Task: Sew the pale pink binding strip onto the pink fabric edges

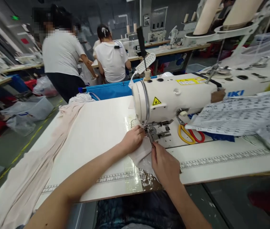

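My left hand (133,139) is closed at the needle area of a white sewing machine (170,95), its fingertips pinching pale fabric (142,156) beside the presser foot. Close by on the right, my right hand (165,163) grips a slim metal tool, seemingly tweezers (150,136), whose tip points up toward the needle area. The fabric hangs between both hands toward the table's front edge. Exactly where the tool's tip touches is too small to make out.
Scissors (186,134) with yellow and red handles lie right of the needle area, near printed cloth (242,113). Long pale pink fabric (37,159) drapes over the table's left side. Thread cones (206,17) stand above. Two people in white tops (62,52) are beyond the table.
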A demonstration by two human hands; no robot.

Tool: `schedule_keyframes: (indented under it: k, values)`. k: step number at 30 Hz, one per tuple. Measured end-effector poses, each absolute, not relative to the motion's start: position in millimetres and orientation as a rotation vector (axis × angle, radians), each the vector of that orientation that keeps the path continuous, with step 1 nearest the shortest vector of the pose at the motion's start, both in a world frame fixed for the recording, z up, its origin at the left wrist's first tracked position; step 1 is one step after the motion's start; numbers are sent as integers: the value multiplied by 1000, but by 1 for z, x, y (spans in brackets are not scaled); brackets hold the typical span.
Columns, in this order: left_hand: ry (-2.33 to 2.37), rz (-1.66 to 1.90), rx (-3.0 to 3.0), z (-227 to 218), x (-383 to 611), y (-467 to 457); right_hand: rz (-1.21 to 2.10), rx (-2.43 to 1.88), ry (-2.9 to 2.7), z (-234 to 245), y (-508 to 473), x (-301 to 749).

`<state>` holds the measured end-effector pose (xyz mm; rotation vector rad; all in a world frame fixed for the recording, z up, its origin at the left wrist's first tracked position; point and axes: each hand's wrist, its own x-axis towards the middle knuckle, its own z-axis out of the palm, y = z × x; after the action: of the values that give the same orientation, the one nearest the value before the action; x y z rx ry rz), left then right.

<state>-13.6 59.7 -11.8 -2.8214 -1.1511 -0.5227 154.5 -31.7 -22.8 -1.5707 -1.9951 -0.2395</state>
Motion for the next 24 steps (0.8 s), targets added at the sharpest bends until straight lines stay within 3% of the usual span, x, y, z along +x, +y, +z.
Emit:
schedule_keyframes:
  k: [8, 15, 24]
  values:
    - [-1031, -517, -2976, 0, -20, 46, 139, -1417, -1968, -18, -110, 181]
    - [-1323, -535, -2796, -8, 0, 20, 43, -1362, -2028, -15, -124, 204]
    - [-1274, -575, -2860, -11, -8, 9, 46, -1355, -2075, -15, -120, 197]
